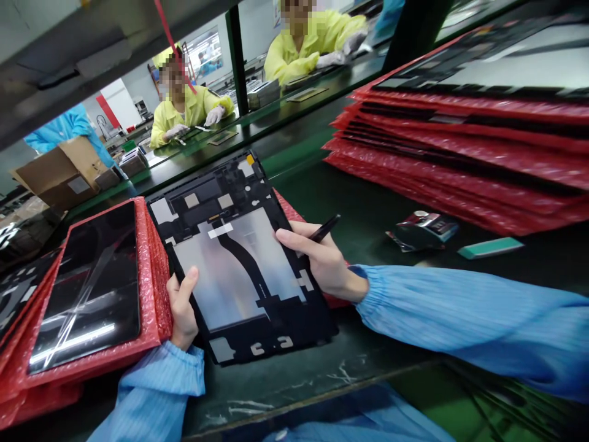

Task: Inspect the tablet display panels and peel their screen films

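Observation:
A tablet screen assembly (230,258) is held up in front of me, its back facing me, with a dark ribbon cable (246,264) curving down a silvery plate. My left hand (184,307) grips its left edge, the thumb lying on the back. On the opposite edge, my right hand (322,261) is closed round the side, and a black pen-like tool (326,227) sticks out from between its fingers. Which fingers pass behind the assembly is hidden.
At left, a glossy black screen (99,276) lies on stacked red bubble-wrap sheets (154,276). A tall pile of red bubble wrap and panels (442,159) stands at right. Nearby are a tape roll (421,230) and a green-and-white block (490,247). Two people in yellow work across the bench.

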A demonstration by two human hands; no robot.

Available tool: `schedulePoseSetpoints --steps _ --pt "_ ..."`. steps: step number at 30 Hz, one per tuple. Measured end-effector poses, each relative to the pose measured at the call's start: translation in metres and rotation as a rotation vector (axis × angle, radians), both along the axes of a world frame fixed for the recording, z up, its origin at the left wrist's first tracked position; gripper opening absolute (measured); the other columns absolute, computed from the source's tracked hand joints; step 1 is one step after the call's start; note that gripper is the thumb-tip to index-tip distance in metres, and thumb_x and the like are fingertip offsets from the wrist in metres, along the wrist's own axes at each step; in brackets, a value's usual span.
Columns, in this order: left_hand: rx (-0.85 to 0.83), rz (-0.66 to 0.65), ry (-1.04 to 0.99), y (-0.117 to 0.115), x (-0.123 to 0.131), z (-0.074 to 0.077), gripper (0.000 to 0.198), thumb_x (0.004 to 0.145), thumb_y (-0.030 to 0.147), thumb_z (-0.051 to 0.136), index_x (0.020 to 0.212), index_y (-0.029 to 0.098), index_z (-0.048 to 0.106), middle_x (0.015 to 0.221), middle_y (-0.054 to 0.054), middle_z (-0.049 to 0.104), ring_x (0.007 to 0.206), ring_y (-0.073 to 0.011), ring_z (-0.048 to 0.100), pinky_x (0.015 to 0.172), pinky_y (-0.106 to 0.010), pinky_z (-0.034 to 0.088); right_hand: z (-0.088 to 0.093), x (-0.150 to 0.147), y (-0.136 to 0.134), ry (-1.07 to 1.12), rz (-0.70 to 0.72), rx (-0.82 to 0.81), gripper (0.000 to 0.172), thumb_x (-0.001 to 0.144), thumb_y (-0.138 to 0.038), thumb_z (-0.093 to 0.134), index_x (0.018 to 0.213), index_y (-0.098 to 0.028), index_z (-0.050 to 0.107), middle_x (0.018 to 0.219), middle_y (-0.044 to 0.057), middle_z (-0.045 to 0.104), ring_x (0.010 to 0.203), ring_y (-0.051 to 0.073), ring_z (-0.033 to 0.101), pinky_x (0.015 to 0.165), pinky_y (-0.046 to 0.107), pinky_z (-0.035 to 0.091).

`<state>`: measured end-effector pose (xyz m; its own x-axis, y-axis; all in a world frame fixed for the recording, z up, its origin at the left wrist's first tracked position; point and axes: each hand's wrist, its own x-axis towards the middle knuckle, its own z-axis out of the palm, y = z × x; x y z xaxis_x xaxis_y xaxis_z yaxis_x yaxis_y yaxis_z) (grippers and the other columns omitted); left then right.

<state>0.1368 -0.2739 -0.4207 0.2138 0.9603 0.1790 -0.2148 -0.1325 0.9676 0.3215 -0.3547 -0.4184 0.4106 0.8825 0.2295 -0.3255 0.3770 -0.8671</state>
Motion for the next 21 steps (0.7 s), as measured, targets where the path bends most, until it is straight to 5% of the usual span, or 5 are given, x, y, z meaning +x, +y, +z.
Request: schedulePoseSetpoints --steps 6,16,21 --pt "-0.079 0.018 -0.012 -0.003 0.0 0.009 0.029 0.063 0.039 0.076 0.077 0.014 0.07 0.076 -0.002 0.071 0.07 -0.0181 0.067 0.066 -0.026 0.053 0.0 0.002 0.004 -0.043 0.035 0.016 0.037 0.064 -0.048 0.071 0.059 -0.015 0.055 0.049 -0.001 0.047 0.04 0.009 0.04 0.036 0.021 0.029" --pt "-0.049 0.022 -0.069 0.001 0.001 0.01 0.03 0.062 0.035 0.077 0.084 0.015 0.071 0.078 -0.002 0.073 0.073 -0.0187 0.068 0.069 -0.028 0.053 -0.001 0.002 0.006 -0.163 0.041 0.085 0.04 0.07 -0.053 0.063 0.065 -0.016 0.049 0.051 -0.002 0.045 0.041 0.008 0.038 0.038 0.021 0.031" --pt "-0.02 0.082 0.036 0.007 -0.001 0.009 0.021 0.06 0.036 0.072 0.062 0.016 0.065 0.061 0.0 0.066 0.057 -0.0155 0.063 0.056 -0.026 0.05 -0.001 0.016 0.022 -0.296 0.025 0.096 0.031 0.074 -0.046 0.061 0.082 -0.016 0.057 0.069 0.001 0.055 0.064 0.014 0.055 0.057 0.025 0.046"
